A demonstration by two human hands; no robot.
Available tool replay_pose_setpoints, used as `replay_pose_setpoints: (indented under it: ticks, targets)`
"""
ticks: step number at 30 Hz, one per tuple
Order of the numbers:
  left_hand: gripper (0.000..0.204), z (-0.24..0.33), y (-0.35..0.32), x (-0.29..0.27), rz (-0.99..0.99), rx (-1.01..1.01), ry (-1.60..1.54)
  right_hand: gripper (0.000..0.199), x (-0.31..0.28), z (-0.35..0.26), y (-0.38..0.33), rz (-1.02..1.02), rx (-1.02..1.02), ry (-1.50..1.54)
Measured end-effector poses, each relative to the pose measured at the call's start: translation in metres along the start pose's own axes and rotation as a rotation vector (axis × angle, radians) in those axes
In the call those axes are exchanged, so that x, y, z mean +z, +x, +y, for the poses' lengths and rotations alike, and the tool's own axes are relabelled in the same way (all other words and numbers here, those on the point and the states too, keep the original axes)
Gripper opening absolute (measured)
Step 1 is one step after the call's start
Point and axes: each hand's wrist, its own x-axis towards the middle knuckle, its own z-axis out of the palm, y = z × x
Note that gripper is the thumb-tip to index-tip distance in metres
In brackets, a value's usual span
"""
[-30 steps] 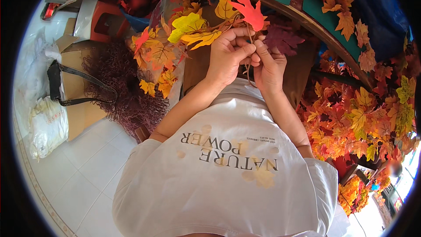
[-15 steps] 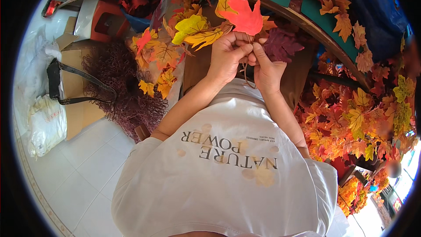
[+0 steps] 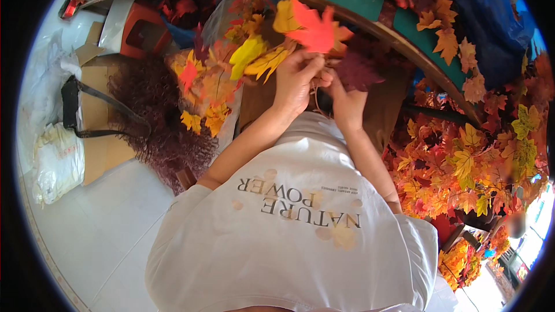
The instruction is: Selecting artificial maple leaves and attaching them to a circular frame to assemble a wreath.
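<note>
Close together in front of my chest, both hands are closed at an artificial maple leaf garland. My left hand (image 3: 293,84) pinches its thin stem just under a bright red leaf (image 3: 315,28). Against it, my right hand (image 3: 348,104) has thumb and fingers pressed on the same stem; exactly what the fingertips grip is partly hidden. Beside the right hand is a dark purple leaf (image 3: 359,71), blurred. Yellow leaves (image 3: 248,56) spread leftward from my left hand. A thin brown cord-like end (image 3: 317,99) hangs below the fingers.
A green table (image 3: 347,0) with a wooden edge curves across the far side, carrying more leaves. Heaped autumn leaves (image 3: 457,162) fill the right. On the left are dark purple twiggy stems (image 3: 173,121), a cardboard box (image 3: 107,150), a black strap (image 3: 110,104) and an orange stool (image 3: 147,30).
The purple leaf has shifted down and left and is blurred. My right hand has turned and lowered slightly, its thumb less raised. The whole view has shifted a little.
</note>
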Motion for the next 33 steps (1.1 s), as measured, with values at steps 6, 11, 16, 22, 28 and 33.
replay_pose_setpoints:
  ticks: [6, 11, 16, 22, 28, 33]
  targets:
    - [0.016, 0.004, 0.007, -0.008, 0.168, 0.106, -0.064, 0.024, 0.004, -0.009, -0.016, -0.239, -0.073, -0.136]
    - [0.021, -0.019, -0.005, -0.009, 0.118, 0.02, 0.141, 0.031, -0.013, -0.018, 0.004, 0.008, -0.765, -1.068]
    - [0.019, -0.029, 0.01, -0.031, 0.112, -0.247, -0.017, 0.042, -0.006, -0.016, -0.003, -0.008, -0.991, -1.33]
    - [0.011, -0.045, 0.03, -0.074, 0.169, -0.104, -0.009, 0.04, -0.019, -0.038, -0.008, -0.15, -0.868, -1.2]
    - [0.008, -0.021, 0.031, -0.068, 0.294, -0.027, -0.223, 0.015, -0.077, -0.099, 0.021, 0.123, -0.898, -0.868]
    - [0.015, -0.008, 0.035, -0.066, -0.139, -0.09, -0.536, 0.025, -0.12, -0.123, 0.068, 0.4, -0.777, -1.185]
